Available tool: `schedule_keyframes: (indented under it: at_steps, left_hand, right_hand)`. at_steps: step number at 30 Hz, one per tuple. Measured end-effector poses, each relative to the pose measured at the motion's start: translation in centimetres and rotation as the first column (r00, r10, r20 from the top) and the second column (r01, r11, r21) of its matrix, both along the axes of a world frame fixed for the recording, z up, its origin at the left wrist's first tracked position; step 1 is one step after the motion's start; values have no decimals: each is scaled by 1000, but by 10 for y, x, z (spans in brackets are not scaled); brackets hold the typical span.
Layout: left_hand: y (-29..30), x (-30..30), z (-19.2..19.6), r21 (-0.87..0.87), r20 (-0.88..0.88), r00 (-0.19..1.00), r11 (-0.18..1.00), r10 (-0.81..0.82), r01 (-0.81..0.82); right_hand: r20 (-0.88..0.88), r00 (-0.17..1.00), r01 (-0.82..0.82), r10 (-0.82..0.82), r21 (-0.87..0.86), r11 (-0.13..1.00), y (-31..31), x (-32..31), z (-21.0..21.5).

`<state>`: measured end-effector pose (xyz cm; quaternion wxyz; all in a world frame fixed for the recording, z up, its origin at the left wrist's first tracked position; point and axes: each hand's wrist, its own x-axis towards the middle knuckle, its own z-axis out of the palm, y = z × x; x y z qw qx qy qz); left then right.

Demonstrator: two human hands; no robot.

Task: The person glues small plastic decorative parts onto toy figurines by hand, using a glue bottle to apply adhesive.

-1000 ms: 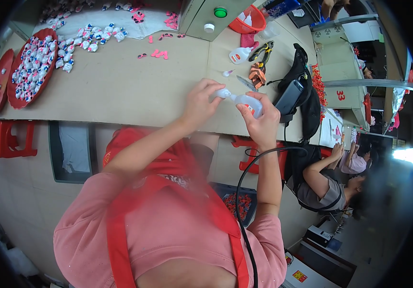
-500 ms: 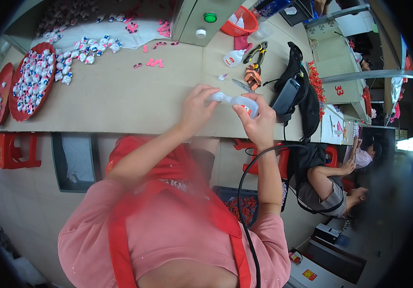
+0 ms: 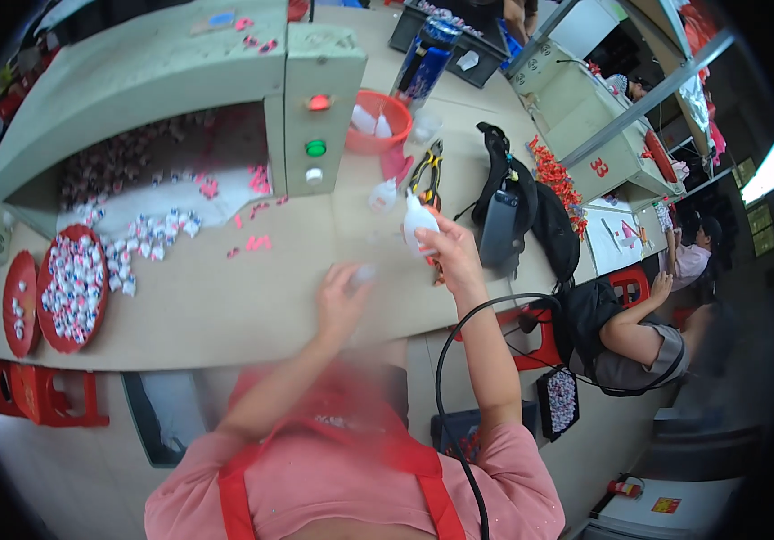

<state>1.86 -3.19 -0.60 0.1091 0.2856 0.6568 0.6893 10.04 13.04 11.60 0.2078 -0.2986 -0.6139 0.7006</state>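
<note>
My right hand (image 3: 452,255) is closed round a white squeeze bottle (image 3: 418,225), raised over the table (image 3: 297,328) with its narrow nozzle pointing up. To its left, my left hand (image 3: 340,304) is closed on a small pale piece (image 3: 364,274) at the fingertips; blur hides its kind. A second white bottle (image 3: 382,195) stands or lies just beyond the held one; I cannot tell which. Yellow-and-black pliers (image 3: 427,175) are on the table behind my right hand.
Red trays (image 3: 74,337) of small white-and-blue figures sit at the left. A green-grey machine (image 3: 319,72) with a wide opening stands behind them. Also about are a red basket (image 3: 380,141), a black bag (image 3: 556,225) with a phone (image 3: 499,225), and a seated person (image 3: 639,333).
My hands have moved apart; before, the bottle's nozzle met the pale piece in my left hand. The bottle is turned nozzle up. The view has shifted to show more of the machine.
</note>
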Motion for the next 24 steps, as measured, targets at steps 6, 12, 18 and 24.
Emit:
schedule_keyframes:
  at_steps: [6,12,18,24]
  left_hand:
    - [-7,2,-10,-68,-16,997,995,-79,78]
    - [-9,7,10,-143,3,995,985,-101,100]
    - [-5,5,22,-221,12,996,971,-88,89]
    - [-3,1,22,-201,30,994,974,-103,107]
  right_hand:
    - [-29,998,61,-56,233,971,80,-114,26]
    - [472,871,-236,-134,642,729,118,-204,18]
    - [619,743,-385,-256,708,592,124,-247,-14]
    - [436,838,-249,-327,840,481,138,-185,13]
